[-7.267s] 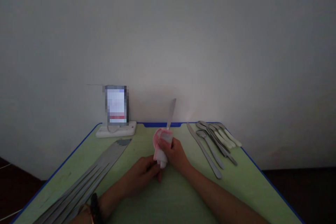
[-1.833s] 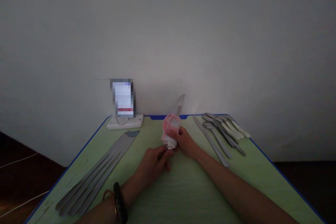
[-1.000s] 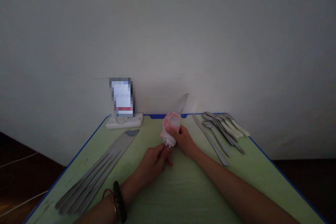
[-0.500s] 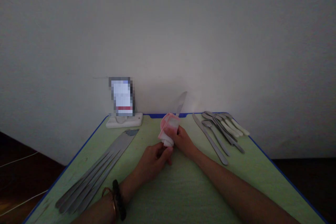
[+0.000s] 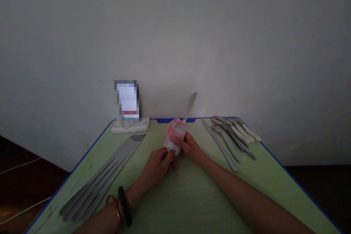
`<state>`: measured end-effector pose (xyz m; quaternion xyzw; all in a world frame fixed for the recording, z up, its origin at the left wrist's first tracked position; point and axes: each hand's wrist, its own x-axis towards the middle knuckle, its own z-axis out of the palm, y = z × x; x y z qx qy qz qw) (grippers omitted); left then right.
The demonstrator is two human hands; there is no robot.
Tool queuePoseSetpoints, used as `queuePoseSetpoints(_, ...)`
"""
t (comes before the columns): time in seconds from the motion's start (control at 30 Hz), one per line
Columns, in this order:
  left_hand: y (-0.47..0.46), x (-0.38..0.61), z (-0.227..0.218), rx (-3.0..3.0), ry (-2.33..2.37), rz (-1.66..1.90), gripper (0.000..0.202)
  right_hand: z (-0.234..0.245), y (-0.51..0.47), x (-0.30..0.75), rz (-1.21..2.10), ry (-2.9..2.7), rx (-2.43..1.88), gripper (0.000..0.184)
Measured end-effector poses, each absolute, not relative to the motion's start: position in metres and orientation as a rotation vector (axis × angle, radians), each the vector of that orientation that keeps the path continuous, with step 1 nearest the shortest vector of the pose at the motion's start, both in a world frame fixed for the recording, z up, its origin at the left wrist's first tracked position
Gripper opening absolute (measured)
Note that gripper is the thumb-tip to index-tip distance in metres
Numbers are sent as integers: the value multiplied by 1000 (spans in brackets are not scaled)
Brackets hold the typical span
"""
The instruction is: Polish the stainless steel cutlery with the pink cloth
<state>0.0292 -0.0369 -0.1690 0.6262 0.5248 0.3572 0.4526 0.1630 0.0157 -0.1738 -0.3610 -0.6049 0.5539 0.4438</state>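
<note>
A table knife (image 5: 191, 104) points up and away over the middle of the green table (image 5: 192, 204), its blade tip showing above a pink and white cloth (image 5: 173, 136). My right hand (image 5: 192, 148) is closed around the cloth, which wraps the knife's lower blade. My left hand (image 5: 160, 162) is closed just below the cloth, where the knife's handle end lies hidden under its fingers.
Several long knives (image 5: 101, 179) lie fanned at the left. A knife (image 5: 219, 144) and several spoons and white-handled cutlery (image 5: 236, 131) lie at the back right. A white base with a blurred upright card (image 5: 128, 124) stands at the back edge against the wall.
The cloth has slid a little down the blade toward my left hand, baring more of the knife's tip. Since the first frame the view has shifted left; both hands keep their hold.
</note>
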Motion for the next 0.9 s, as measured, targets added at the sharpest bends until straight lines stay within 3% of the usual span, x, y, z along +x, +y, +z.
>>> queuePoseSetpoints(0.9, -35, 29, -175, 1544, 1266, 883, 42, -167, 14, 163, 1449, -1478, -922, 38)
